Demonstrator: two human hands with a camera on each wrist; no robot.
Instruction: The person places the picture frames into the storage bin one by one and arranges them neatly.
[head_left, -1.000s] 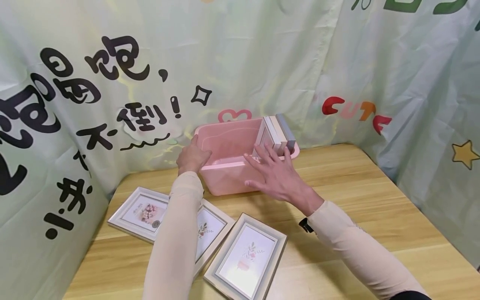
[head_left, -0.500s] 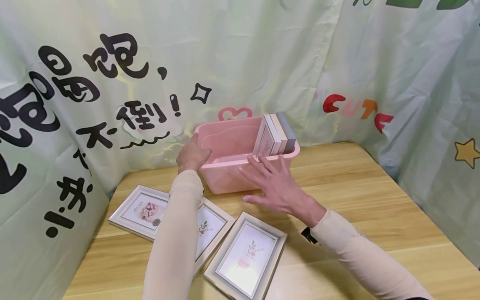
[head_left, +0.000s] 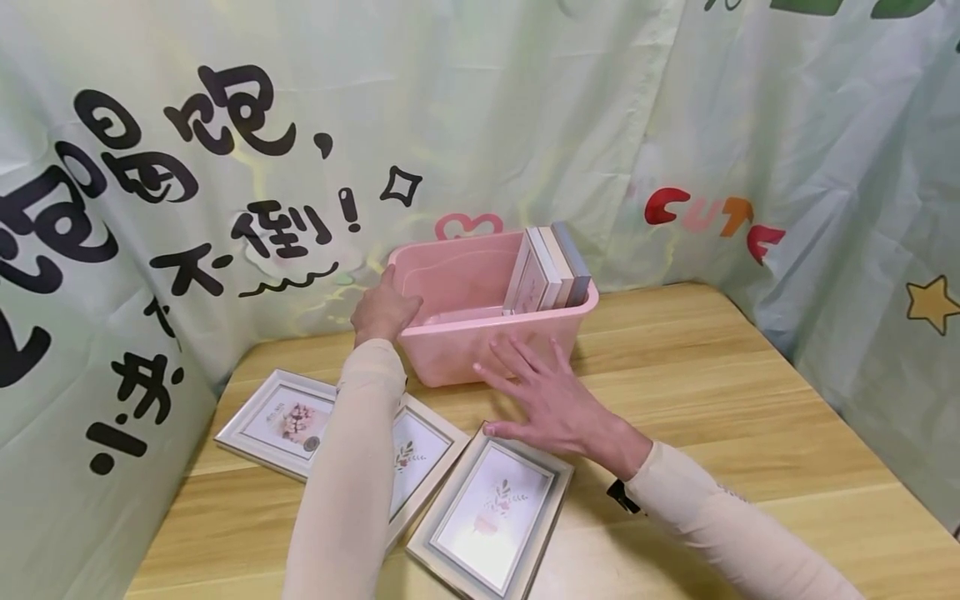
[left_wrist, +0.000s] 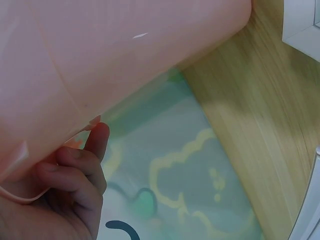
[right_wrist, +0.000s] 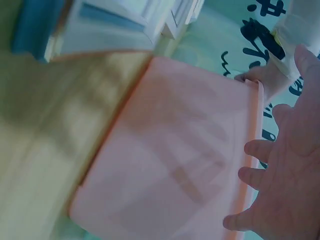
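My left hand (head_left: 384,310) grips the left rim of a pink plastic bin (head_left: 487,357); in the left wrist view its fingers (left_wrist: 80,172) curl under that rim. Inside the bin, at its right end, several picture frames (head_left: 534,279) stand on edge side by side, white, beige and grey-blue. My right hand (head_left: 553,406), fingers spread and holding nothing, hovers in front of the bin. Below it lies a cream picture frame (head_left: 491,510) with a plant print. A second plant-print frame (head_left: 416,467) is partly hidden by my left forearm.
Farther left lies a silver-white frame (head_left: 292,421) with a pink flower print. Everything sits on a wooden table (head_left: 697,400). A printed cloth (head_left: 525,108) hangs behind and at both sides, close to the table's edges.
My right hand has drawn back from the frames in the bin, coming down toward the cream frame on the table. My left hand has stayed on the rim.
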